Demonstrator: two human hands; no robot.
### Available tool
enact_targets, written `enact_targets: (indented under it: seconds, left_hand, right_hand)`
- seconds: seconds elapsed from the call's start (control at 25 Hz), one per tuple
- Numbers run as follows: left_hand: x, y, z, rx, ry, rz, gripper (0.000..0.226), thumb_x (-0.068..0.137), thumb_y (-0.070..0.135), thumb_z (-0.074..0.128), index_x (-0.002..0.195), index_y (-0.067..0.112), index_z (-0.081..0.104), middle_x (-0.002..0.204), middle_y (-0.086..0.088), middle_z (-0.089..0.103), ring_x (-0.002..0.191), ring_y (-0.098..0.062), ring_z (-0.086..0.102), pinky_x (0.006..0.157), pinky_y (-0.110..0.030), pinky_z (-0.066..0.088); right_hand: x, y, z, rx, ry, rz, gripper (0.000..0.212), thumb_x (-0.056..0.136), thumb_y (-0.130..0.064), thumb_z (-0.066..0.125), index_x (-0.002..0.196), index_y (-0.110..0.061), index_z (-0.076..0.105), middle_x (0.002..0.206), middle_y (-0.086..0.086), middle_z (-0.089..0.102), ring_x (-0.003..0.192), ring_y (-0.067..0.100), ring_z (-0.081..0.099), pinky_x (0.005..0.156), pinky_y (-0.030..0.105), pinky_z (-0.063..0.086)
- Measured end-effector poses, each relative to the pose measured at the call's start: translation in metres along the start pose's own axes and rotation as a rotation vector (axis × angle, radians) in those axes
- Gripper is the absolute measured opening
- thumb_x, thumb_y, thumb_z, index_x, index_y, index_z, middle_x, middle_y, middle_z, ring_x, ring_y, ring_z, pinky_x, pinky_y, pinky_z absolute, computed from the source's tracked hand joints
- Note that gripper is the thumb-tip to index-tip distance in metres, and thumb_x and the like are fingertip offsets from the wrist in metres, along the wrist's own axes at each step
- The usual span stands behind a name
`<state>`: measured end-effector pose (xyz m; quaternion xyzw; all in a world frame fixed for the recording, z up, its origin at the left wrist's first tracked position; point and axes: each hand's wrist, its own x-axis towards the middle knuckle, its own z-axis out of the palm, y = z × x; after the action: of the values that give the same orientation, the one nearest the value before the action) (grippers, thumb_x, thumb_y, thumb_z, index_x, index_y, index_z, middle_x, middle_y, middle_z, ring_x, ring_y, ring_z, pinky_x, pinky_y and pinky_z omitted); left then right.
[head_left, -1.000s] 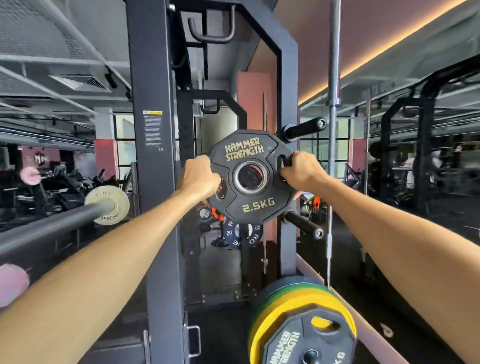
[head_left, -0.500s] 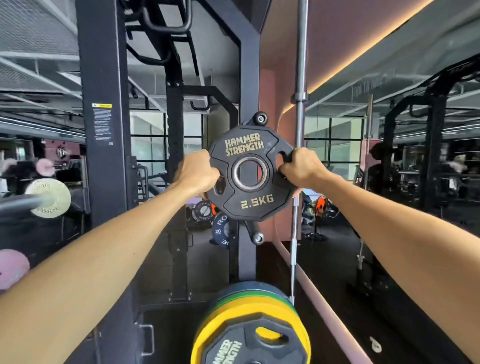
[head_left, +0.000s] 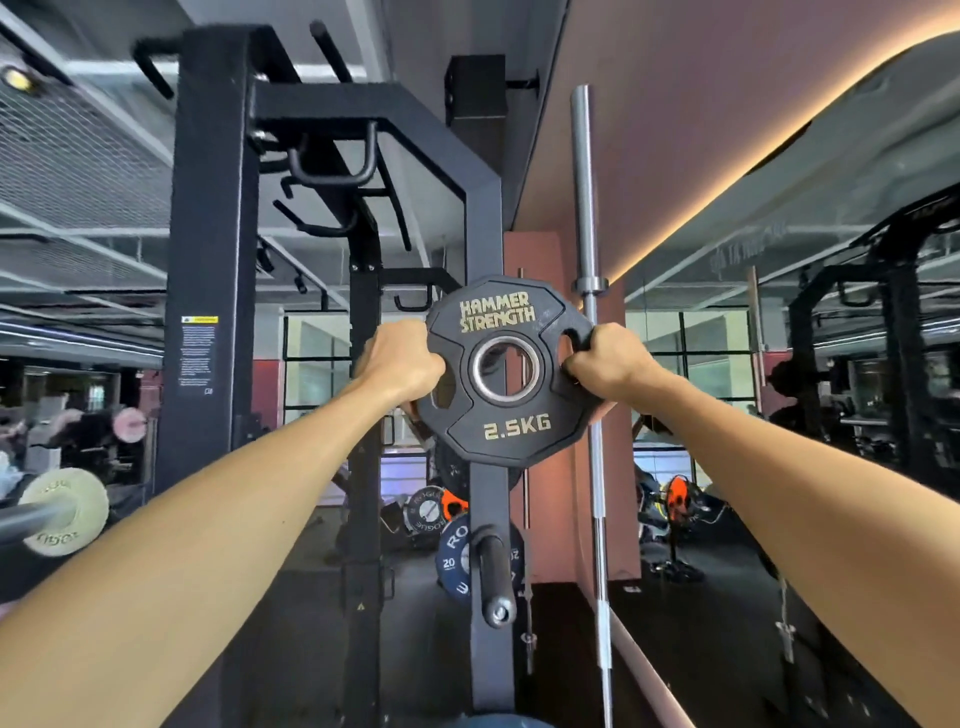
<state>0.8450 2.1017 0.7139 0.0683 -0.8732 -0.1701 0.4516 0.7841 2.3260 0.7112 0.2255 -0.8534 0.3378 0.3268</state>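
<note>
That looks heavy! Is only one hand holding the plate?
No, the left hand and the right hand each grip one side of the plate.

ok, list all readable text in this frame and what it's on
"HAMMER STRENGTH": top of the black plate.
"2.5KG": bottom of the same plate.
"ROGUE": small dark plate behind.
"20": blue plate.
Rack sticker, pale barbell plate: too blurred to read.

I see a black rack ahead, a steel barbell standing upright beside a pink wall, windows behind, dark floor, warm strip light overhead.
</note>
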Motion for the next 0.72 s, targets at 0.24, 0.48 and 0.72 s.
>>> enact_targets:
  seconds: [0.24,0.48,0.72]
  left_hand:
    - [0.053,0.005,0.009,0.013,0.062,0.017,0.012,0.076,0.012,0.057,0.071,0.016,0.047,0.09,-0.013,0.059,0.082,-0.035,0.059,0.071,-0.038,0.055]
    - [0.09,-0.009,0.031,-0.021,0.012,0.007,0.005,0.076,0.015,0.056,0.077,0.013,0.053,0.087,-0.015,0.064,0.067,-0.037,0.068,0.068,-0.045,0.06]
    - [0.132,-0.032,0.073,-0.012,0.002,0.002,0.012,0.07,0.016,0.051,0.08,0.012,0.055,0.087,-0.015,0.063,0.066,-0.038,0.067,0.065,-0.047,0.06]
  right_hand:
    - [0.054,0.0,0.004,0.027,0.061,-0.034,0.014,0.084,-0.014,0.054,0.075,-0.003,0.056,0.085,0.015,0.061,0.079,0.033,0.058,0.065,0.029,0.041]
    - [0.092,0.006,0.028,0.06,0.056,-0.04,0.01,0.084,-0.009,0.053,0.077,-0.004,0.057,0.084,0.013,0.06,0.086,0.033,0.059,0.067,0.03,0.043]
    - [0.145,0.027,0.071,0.122,0.035,-0.033,0.006,0.083,-0.008,0.054,0.082,-0.003,0.056,0.089,0.016,0.058,0.091,0.036,0.062,0.067,0.031,0.044]
